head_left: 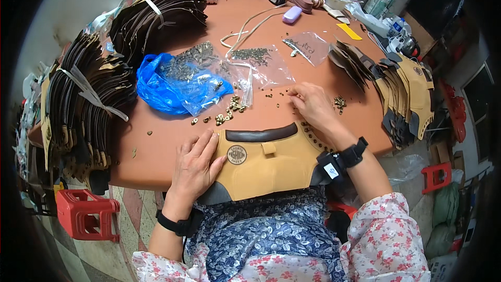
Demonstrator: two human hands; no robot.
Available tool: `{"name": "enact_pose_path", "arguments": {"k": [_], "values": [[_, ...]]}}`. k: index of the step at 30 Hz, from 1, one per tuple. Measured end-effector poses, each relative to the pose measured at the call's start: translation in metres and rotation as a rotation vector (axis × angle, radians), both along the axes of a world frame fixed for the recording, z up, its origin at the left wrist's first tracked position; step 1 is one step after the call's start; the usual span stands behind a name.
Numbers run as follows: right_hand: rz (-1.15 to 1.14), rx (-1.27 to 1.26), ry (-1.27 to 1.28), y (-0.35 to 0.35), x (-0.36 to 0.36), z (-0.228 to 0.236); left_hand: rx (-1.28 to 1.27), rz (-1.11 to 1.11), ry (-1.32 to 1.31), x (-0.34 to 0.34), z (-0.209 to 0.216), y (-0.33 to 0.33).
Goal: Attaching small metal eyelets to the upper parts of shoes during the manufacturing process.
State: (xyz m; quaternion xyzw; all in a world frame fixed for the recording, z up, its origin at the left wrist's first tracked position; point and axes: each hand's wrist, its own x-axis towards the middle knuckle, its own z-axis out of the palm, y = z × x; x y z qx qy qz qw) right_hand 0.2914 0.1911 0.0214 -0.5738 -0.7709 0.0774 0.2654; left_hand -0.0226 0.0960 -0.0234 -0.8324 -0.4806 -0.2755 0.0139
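A tan shoe upper (271,169) with a dark padded collar, a round patch and grey corners lies at the table's near edge. My left hand (197,159) rests flat on its left end, fingers stretched out. Small dark metal pieces line the upper's right edge, beneath my right forearm. Beyond the upper, my right hand (313,105) is low over the table, its thumb and fingertips drawn together; what they hold, if anything, is too small to make out. Loose small eyelets (269,95) lie just left of those fingertips. Brass-coloured metal pieces (235,105) are scattered farther left.
Stacks of dark shoe pieces (156,15) stand at the left, and tan uppers (412,86) at the right. A blue plastic bag (162,91) and clear bags of metal fittings (263,65) occupy the middle. Another small pile of fittings (340,103) sits right. A red stool (86,214) stands below left.
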Motion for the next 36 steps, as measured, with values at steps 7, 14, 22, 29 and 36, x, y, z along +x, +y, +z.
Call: {"name": "enact_pose_path", "arguments": {"k": [7,14,22,29,36], "values": [[0.012,-0.004,-0.116,0.023,-0.004,-0.016,0.001,0.003,-0.019,0.001,0.000,-0.001],[0.050,0.138,-0.263,0.031,-0.011,-0.029,0.005,0.017,-0.040,0.000,-0.002,-0.003],[0.133,0.166,-0.208,0.022,-0.017,-0.019,-0.017,0.015,-0.075,0.001,-0.001,-0.003],[0.323,-0.124,0.288,-0.048,-0.109,0.016,0.019,0.030,-0.038,-0.001,-0.005,-0.003],[0.346,-0.122,0.301,-0.045,-0.143,-0.006,0.014,0.026,-0.049,-0.001,-0.011,-0.002]]}}
